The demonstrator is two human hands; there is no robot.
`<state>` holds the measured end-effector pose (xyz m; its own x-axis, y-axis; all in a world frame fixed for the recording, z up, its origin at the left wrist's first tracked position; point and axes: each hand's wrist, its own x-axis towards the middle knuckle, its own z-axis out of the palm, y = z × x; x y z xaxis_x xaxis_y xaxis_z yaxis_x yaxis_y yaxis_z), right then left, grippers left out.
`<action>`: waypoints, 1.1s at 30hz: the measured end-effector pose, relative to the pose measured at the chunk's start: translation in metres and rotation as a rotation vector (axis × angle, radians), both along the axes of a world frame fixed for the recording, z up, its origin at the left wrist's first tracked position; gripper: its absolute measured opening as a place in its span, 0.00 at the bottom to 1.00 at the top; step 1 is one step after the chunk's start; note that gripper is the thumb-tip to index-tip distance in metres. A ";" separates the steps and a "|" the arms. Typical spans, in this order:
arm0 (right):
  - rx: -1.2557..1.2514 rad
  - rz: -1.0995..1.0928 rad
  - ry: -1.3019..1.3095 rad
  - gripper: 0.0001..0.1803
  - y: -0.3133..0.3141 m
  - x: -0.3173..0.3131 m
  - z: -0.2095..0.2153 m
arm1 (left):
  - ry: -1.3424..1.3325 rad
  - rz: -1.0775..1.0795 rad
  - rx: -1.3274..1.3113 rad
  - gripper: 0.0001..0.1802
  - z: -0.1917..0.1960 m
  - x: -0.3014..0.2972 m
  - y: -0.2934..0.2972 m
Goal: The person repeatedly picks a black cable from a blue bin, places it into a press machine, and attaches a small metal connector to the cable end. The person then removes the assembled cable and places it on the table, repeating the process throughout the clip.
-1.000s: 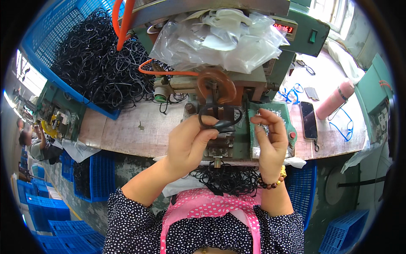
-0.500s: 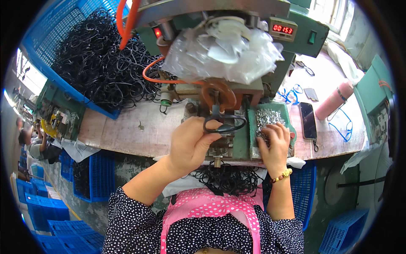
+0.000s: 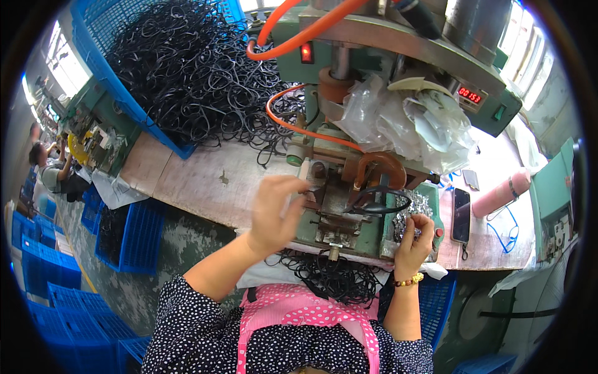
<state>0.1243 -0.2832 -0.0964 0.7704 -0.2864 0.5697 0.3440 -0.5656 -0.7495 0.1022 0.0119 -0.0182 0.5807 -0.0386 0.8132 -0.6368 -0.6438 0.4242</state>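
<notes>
My left hand (image 3: 274,210) is at the left side of a green press (image 3: 339,215), blurred by motion, with its fingers apart and nothing visible in them. A black cord loop (image 3: 367,210) sits at the press below a brown curved guard (image 3: 381,163), apart from my left hand. My right hand (image 3: 416,242) is over a green tray of small shiny metal pieces (image 3: 418,202). Its thumb and forefinger are pinched together; whatever they hold is too small to make out.
A blue basket (image 3: 134,121) heaped with black cords (image 3: 199,81) stands at the back left. Crumpled plastic (image 3: 414,121) hangs on the press. A phone (image 3: 461,215) and a pink bottle (image 3: 502,194) are at the right. More black cords (image 3: 330,274) lie by my lap.
My left hand has let go of the black loop and drawn away left; the loop stays at the press. My right fingers have come together over the metal pieces. The view has shifted.
</notes>
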 end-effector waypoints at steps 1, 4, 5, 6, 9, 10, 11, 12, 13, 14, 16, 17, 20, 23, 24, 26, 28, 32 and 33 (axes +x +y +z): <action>0.001 -0.011 -0.029 0.03 0.001 0.001 -0.001 | 0.019 0.049 -0.039 0.17 -0.017 0.011 0.015; -0.138 0.003 -0.072 0.03 -0.002 0.001 0.001 | 0.296 0.251 0.040 0.18 -0.070 0.051 0.060; -0.114 0.019 -0.055 0.05 -0.002 -0.001 0.003 | 0.294 0.357 0.207 0.18 -0.086 0.062 0.071; -0.110 0.031 -0.065 0.06 -0.001 -0.001 0.004 | 0.285 0.457 0.375 0.19 -0.099 0.072 0.081; -0.011 0.053 -0.014 0.09 -0.001 -0.006 0.008 | 0.552 0.493 0.546 0.18 -0.119 0.081 0.098; -0.050 0.033 -0.034 0.09 -0.002 -0.005 0.009 | 0.507 0.437 0.528 0.19 -0.120 0.081 0.098; -0.095 0.029 -0.066 0.10 -0.002 -0.005 0.010 | 0.550 0.400 0.522 0.19 -0.118 0.077 0.098; -0.146 0.022 -0.099 0.11 -0.002 -0.005 0.010 | 0.564 0.370 0.509 0.19 -0.114 0.071 0.097; -0.155 0.022 -0.101 0.12 -0.002 -0.005 0.010 | 0.536 0.319 0.468 0.23 -0.109 0.064 0.094; -0.153 0.036 -0.106 0.12 -0.002 -0.005 0.010 | 0.550 0.300 0.436 0.22 -0.103 0.059 0.094; -0.153 0.052 -0.119 0.12 -0.002 -0.005 0.011 | 0.508 0.256 0.376 0.21 -0.089 0.049 0.096; -0.150 0.081 -0.105 0.12 -0.003 -0.005 0.012 | 0.523 0.258 0.376 0.20 -0.083 0.045 0.099; -0.152 0.093 -0.103 0.13 -0.003 -0.006 0.013 | 0.551 0.261 0.412 0.18 -0.075 0.035 0.109; -0.137 0.096 -0.093 0.13 -0.004 -0.007 0.013 | 0.542 0.271 0.507 0.16 -0.084 0.026 0.110; -0.140 0.095 -0.093 0.12 -0.004 -0.007 0.013 | 0.549 0.281 0.518 0.16 -0.089 0.024 0.108; -0.139 0.099 -0.086 0.12 -0.004 -0.008 0.012 | 0.544 0.288 0.510 0.15 -0.095 0.021 0.107; -0.156 0.094 -0.087 0.11 -0.004 -0.008 0.012 | 0.555 0.299 0.472 0.15 -0.095 0.022 0.107; -0.162 0.105 -0.083 0.10 -0.003 -0.008 0.012 | 0.303 0.385 0.377 0.16 -0.072 0.035 0.110; -0.161 0.104 -0.082 0.09 -0.003 -0.008 0.012 | 0.281 0.381 0.350 0.15 -0.064 0.041 0.109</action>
<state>0.1160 -0.2863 -0.0842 0.7401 -0.1078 0.6638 0.4634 -0.6336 -0.6195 0.1432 0.1213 -0.0827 0.7975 -0.0232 0.6029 -0.2271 -0.9373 0.2643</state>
